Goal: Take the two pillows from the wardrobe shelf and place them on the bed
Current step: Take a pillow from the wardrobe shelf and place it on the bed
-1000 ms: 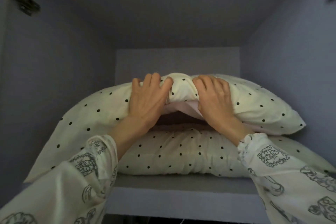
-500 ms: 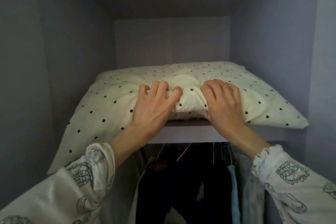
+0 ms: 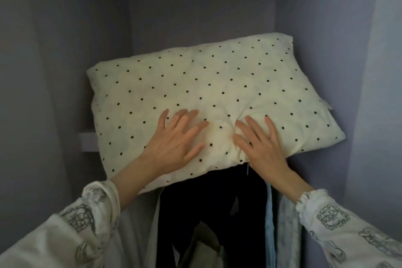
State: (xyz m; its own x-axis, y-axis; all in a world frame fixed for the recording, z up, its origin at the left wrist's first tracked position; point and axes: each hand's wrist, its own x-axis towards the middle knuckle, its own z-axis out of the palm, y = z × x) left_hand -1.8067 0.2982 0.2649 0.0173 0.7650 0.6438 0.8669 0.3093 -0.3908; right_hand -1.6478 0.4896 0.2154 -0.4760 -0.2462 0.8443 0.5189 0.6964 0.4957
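Taking step: left hand (image 3: 174,141) and right hand (image 3: 261,148) lie flat, fingers spread, no grip, on pillow (image 3: 206,85) overhanging shelf (image 3: 88,140) front edge. Next: grasp, pull clear.

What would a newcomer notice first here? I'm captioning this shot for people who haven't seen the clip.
A cream pillow with black dots fills the middle, its near edge jutting out over the grey shelf. The left hand and right hand lie on top of its front edge, fingers spread, thumbs hidden. Below hang dark clothes and a pale blue garment.
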